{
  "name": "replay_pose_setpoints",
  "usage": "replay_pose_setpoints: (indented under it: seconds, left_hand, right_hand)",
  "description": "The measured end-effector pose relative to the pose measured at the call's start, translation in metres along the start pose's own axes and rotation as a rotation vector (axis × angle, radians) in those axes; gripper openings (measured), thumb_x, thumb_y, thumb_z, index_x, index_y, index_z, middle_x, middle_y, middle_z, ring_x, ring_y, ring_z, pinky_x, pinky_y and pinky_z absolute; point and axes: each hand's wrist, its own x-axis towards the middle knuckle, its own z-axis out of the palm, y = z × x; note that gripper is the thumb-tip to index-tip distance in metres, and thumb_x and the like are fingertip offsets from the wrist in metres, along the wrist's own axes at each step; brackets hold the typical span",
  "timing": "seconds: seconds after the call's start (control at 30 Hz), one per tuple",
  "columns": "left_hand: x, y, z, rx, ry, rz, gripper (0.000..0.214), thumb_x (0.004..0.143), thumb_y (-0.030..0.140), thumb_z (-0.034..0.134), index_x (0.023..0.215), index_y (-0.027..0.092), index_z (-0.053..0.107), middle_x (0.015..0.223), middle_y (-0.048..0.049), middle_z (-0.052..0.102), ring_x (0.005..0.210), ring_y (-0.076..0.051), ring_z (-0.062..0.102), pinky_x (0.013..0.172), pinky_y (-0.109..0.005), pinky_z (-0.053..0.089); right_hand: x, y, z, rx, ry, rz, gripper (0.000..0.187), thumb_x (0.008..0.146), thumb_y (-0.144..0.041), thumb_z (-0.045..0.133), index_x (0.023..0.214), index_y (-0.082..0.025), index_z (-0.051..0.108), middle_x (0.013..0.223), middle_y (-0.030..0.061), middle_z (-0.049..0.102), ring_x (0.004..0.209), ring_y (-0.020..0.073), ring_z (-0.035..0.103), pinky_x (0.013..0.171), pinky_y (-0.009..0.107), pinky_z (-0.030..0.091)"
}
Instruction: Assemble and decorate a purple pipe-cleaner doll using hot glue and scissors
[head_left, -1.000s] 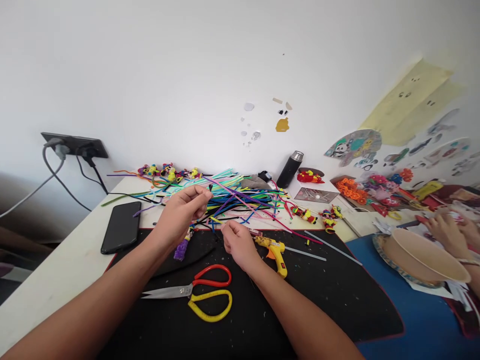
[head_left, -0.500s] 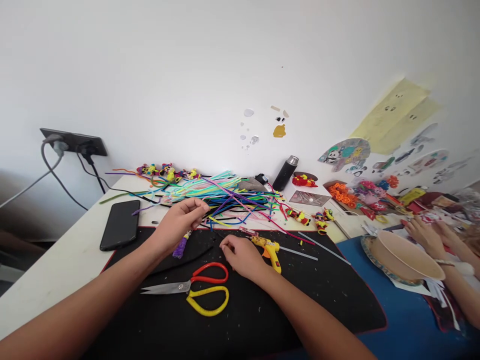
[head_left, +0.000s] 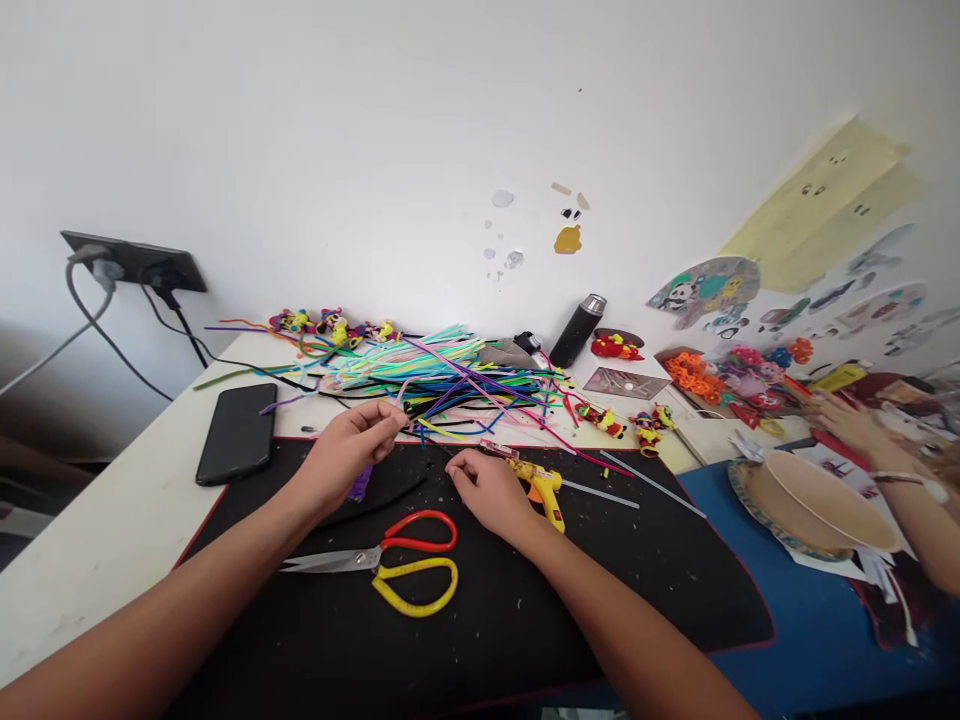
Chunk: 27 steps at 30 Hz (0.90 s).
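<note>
My left hand (head_left: 346,452) reaches to the near edge of a heap of coloured pipe cleaners (head_left: 450,385), its thumb and fingertips pinched on a thin dark pipe cleaner. A small purple figure (head_left: 361,483) lies just under that hand. My right hand (head_left: 489,490) rests on the black mat (head_left: 600,600) with fingers curled and tips down; nothing shows in it. The yellow glue gun (head_left: 544,490) lies right beside it. Scissors (head_left: 390,565) with one red and one yellow handle lie shut on the mat between my forearms.
A black phone (head_left: 236,435) lies at the left; cables run to a wall socket (head_left: 135,262). A dark flask (head_left: 577,330) and small pipe-cleaner figures (head_left: 622,425) stand behind. At the right, another person's hand (head_left: 847,420) works near a paper bowl (head_left: 825,495).
My left hand came down from above the heap to its near edge. My right hand slid a little toward the glue gun. The view shifted slightly.
</note>
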Motion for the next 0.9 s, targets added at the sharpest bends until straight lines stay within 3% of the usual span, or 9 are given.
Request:
replay_pose_setpoints:
  seconds: [0.23,0.4,0.57,0.77,0.9]
  left_hand:
    - [-0.005,-0.007,-0.004,0.02,0.015,-0.003,0.034,0.081,0.05,0.081,0.078,0.021,0.065,0.057,0.0056,0.047,0.053,-0.011,0.035,0.051,-0.024,0.024]
    - [-0.007,-0.012,-0.006,0.043,0.022,-0.014,0.032,0.084,0.05,0.079,0.08,0.021,0.066,0.059,0.0053,0.047,0.055,-0.012,0.036,0.053,-0.024,0.026]
    - [-0.008,-0.013,-0.003,0.067,0.009,-0.037,0.036,0.082,0.054,0.079,0.081,0.021,0.067,0.059,0.0052,0.047,0.056,-0.013,0.037,0.053,-0.024,0.026]
    - [-0.009,-0.014,-0.003,0.075,0.007,-0.048,0.037,0.08,0.056,0.08,0.08,0.021,0.067,0.058,0.0051,0.047,0.055,-0.013,0.036,0.051,-0.024,0.026]
    - [-0.009,-0.016,-0.002,0.096,-0.011,-0.047,0.037,0.082,0.056,0.078,0.079,0.022,0.066,0.058,0.0053,0.046,0.055,-0.013,0.036,0.051,-0.024,0.027]
  right_hand:
    - [0.005,-0.007,0.008,-0.054,-0.002,-0.042,0.026,0.099,-0.022,0.059,0.117,-0.021,0.078,0.081,0.0043,0.077,0.072,0.0209,0.066,0.066,0.03,0.036]
    - [-0.004,-0.008,0.006,0.01,0.033,-0.066,0.025,0.102,-0.028,0.056,0.11,-0.022,0.078,0.071,0.0007,0.073,0.062,0.0178,0.061,0.061,0.029,0.033]
    - [-0.026,0.005,-0.031,-0.007,0.137,0.016,0.028,0.102,-0.039,0.056,0.097,-0.022,0.077,0.072,0.0013,0.073,0.064,0.0181,0.062,0.063,0.029,0.036]
    - [-0.065,0.044,-0.087,-0.213,0.155,0.308,0.037,0.102,-0.054,0.054,0.098,-0.023,0.074,0.072,0.0018,0.071,0.066,0.0206,0.063,0.059,0.03,0.032]
    - [-0.084,0.054,-0.093,-0.309,0.065,0.415,0.037,0.101,-0.057,0.057,0.097,-0.023,0.072,0.081,0.0039,0.074,0.074,0.0221,0.066,0.06,0.029,0.03]
